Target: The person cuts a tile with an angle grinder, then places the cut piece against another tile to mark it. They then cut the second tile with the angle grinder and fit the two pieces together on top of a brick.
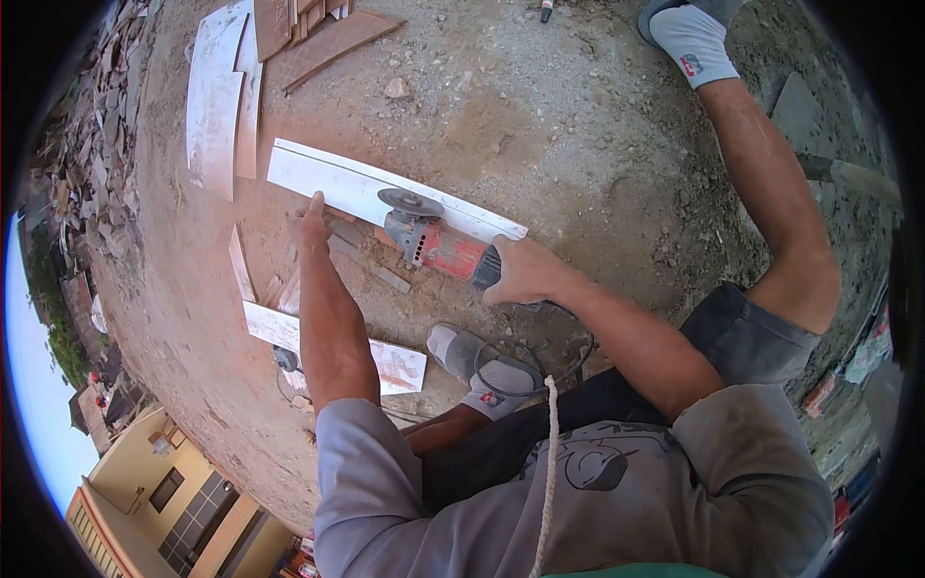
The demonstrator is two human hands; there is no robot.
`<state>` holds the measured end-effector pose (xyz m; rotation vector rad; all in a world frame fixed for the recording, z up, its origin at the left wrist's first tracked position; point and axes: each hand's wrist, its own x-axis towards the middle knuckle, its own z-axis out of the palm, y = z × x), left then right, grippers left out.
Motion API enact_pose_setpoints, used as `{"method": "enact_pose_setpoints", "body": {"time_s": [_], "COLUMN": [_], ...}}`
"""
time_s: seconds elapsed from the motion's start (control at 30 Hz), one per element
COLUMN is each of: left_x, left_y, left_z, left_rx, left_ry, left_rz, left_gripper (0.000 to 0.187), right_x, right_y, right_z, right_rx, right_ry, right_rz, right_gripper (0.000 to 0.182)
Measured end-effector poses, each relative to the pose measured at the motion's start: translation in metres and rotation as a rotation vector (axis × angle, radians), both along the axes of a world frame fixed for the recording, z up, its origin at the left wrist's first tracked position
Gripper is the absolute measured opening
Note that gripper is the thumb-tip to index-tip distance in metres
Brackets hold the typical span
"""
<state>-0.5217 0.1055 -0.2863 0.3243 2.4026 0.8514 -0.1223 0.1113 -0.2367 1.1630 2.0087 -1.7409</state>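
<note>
Outdoors, on bare, dusty ground (578, 144) strewn with small stones; reddish dust thicker toward the left side. Beyond: a long rubble heap (114, 144), a yellow-walled building (159, 458) and blue sky.

Lettering: red marks on the white socks (711, 43), too small to read. Likewise unreadable: small print beside the cartoon figure (597, 467) on the grey shirt (655, 511); any label on the dusty red housing of the angle grinder (451, 252).

Right hand (525, 272): fingers wrapped around the dark rear end of the grinder. Left hand (310, 220): fingertips at the near edge of the white strip (332, 180), exact closure impossible to tell. Strip lying on the ground ahead of both hands; grinder disc (411, 201) over its near part, contact unclear.

Nearby: second white strip (397, 366), partly behind the left forearm, with another grinder (286, 359) alongside. Farther off: white panels (214, 106) and reddish-brown tiles (342, 48), loosely stacked.
</note>
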Motion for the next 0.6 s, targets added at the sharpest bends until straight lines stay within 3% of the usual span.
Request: {"method": "enact_pose_setpoints", "body": {"time_s": [0.6], "left_x": [-0.0005], "left_y": [0.0011], "left_z": [0.0029], "left_rx": [-0.061], "left_ry": [-0.019], "left_rz": [-0.031], "left_gripper": [0.048], "right_x": [0.005], "right_y": [-0.0032], "right_z": [-0.0009], "right_rx": [0.014], "right_ry": [-0.002], "right_rz": [-0.006], "right_gripper": [0.074]}}
